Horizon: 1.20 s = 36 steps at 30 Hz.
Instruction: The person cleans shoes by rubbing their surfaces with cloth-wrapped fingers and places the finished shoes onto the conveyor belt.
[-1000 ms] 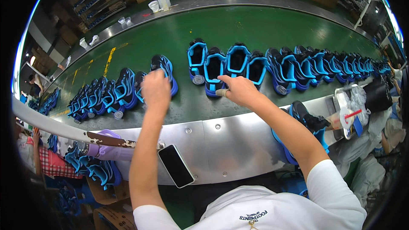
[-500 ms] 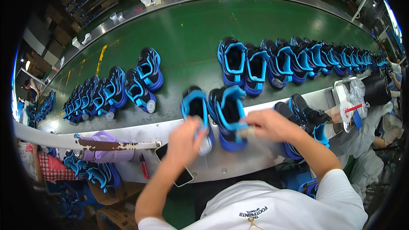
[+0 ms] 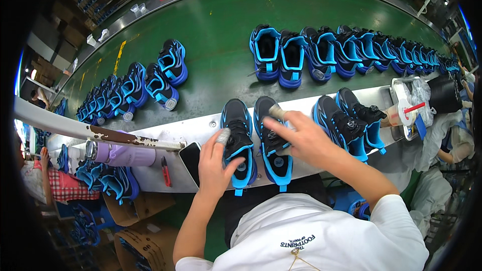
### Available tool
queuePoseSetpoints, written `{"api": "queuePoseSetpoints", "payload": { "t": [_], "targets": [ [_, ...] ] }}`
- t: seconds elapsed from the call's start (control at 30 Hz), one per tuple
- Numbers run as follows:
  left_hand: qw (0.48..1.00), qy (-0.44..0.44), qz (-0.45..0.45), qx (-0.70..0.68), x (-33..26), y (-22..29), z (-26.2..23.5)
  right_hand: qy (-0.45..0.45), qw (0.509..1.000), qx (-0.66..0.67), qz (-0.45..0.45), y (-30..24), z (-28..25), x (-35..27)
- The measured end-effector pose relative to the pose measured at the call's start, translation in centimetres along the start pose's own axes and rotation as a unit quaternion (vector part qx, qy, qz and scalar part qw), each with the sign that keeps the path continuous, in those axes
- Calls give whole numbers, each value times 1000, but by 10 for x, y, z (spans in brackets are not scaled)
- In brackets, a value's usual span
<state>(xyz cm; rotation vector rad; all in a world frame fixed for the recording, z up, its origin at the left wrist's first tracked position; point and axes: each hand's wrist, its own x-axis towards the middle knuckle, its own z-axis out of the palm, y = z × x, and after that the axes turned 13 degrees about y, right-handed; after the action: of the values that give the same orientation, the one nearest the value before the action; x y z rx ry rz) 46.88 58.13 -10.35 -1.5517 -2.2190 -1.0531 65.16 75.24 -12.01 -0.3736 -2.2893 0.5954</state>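
While two dark shoes with blue trim are handled on the metal ledge [image 3: 321, 105], the scene is laid out as follows.

Left hand: the left hand [image 3: 215, 163] is laid on the left shoe [image 3: 238, 140], fingers curled over its laces, with a small pale wad [image 3: 224, 136] pinched at the fingertips.
Right hand: the right hand [image 3: 304, 138] is set on the right shoe [image 3: 272, 143]; a pale wad [image 3: 277, 112] is pinched between its fingers just above the shoe's opening.
Shoes in hand: both are placed side by side, touching, on the ledge directly under the two hands, toes pointed toward the person.
Right of the right hand: a second pair of dark shoes [image 3: 351, 123] is seen on the same ledge, just beside the wrist; beyond it a plastic cup with a red straw [image 3: 401, 113] is stood in a tray.
Left of the left hand: a black phone [image 3: 190, 155] is laid just beside the wrist; further off, a small red tool [image 3: 165, 169] and a purple bottle [image 3: 125, 154] lying on its side are seen.
Beyond the hands: the green belt [image 3: 216, 35] is spread out, with a row of blue shoes [image 3: 346, 47] up and to the right, and another cluster of blue shoes [image 3: 135, 88] up and to the left.
Below the hands: the white shirt [image 3: 311, 236] of the person is seen.
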Motion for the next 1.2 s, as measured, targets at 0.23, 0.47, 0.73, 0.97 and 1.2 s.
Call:
{"api": "queuePoseSetpoints", "payload": {
  "t": [0.23, 0.47, 0.73, 0.97, 1.2],
  "targets": [
    [994, -102, 38, -30, -6, -12, 17, -45, 988, 91, 115, 22, 30, -15],
    [992, -122, 15, -37, 1, 2, 23, -51, 984, 59, 160, -34, 29, 1],
    [995, -85, 58, -7, -6, 1, 18, -24, 997, -62, 36, -22, 1, -37],
    [996, -38, 67, 53, -15, 1, 26, -58, 993, -73, 68, -13, -1, -35],
    [976, -70, 169, 121, -10, 5, 19, -16, 997, -37, 68, -31, 13, -19]
  ]
}}
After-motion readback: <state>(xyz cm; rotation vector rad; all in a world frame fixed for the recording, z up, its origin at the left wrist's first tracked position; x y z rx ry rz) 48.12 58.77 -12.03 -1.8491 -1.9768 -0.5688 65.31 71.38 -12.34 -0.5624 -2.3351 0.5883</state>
